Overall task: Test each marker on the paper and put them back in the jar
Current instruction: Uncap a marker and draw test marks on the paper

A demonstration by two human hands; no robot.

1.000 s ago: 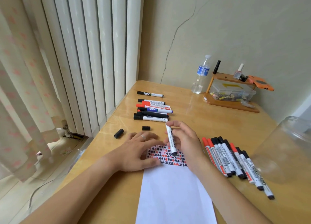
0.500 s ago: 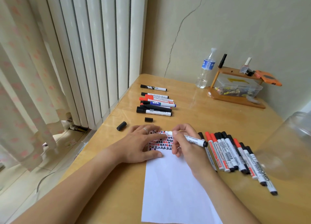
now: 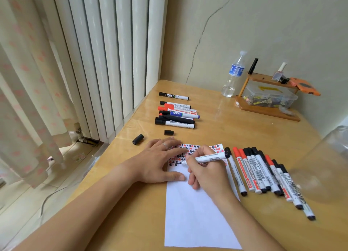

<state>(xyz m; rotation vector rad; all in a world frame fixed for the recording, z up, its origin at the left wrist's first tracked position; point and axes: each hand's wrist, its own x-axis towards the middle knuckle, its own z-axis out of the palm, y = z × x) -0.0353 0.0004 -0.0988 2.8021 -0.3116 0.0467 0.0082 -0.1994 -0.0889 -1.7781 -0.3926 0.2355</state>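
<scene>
Wooden and glossy, the worktop (image 3: pixel 235 130) fills a corner between a pale cracked wall and tall white vertical blinds, seen from a head-worn camera looking forward and down. A white sheet of paper (image 3: pixel 195 216) lies in front of the person, its far end crowded with small red and black test marks. The left hand (image 3: pixel 160 162) rests flat on the paper's far left part, fingers straight, holding the sheet steady. The right hand (image 3: pixel 207 173) has its grip closed around an uncapped marker (image 3: pixel 209 158), pinched like a pen. The marker's long axis runs almost level from left to right: its tip touches the paper at the left, just beside the left hand's fingers, and its black rear end points right toward a row of capped markers (image 3: pixel 263 175). That row, red and black caps mixed, lies side by side just right of the paper, close to the right hand. A clear jar (image 3: pixel 327 162) sits at the right edge of view, blurred and only partly visible, beyond that row; the right hand is the nearer one to it. A second group of markers (image 3: pixel 177 113) lies farther off near the blinds, with two loose black caps (image 3: pixel 138 139) between it and the left hand. A water bottle (image 3: pixel 233 75) and a small wooden rack (image 3: pixel 267 103) stand by the wall.
</scene>
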